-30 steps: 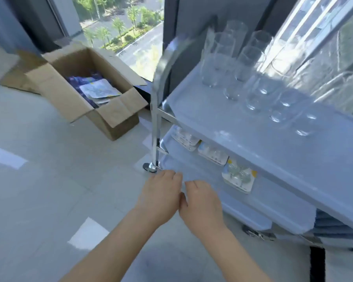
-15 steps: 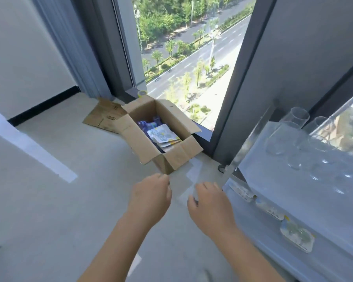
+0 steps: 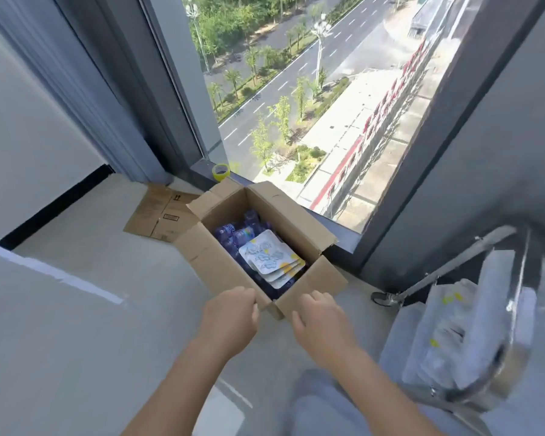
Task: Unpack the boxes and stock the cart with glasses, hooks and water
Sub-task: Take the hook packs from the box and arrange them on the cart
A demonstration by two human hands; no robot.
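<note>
Open box of hook packs, both hands hovering near, fingers loosely curled, empty

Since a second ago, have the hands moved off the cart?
Yes. Both hands, left and right, went from the cart shelf edge to the open cardboard box, holding nothing.

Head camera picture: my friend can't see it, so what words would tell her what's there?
Two empty hands, left hand and right hand, reach toward an open cardboard box on the floor by a window. Inside lie hook packs on purple water bottles. The cart blurs at right.
</note>
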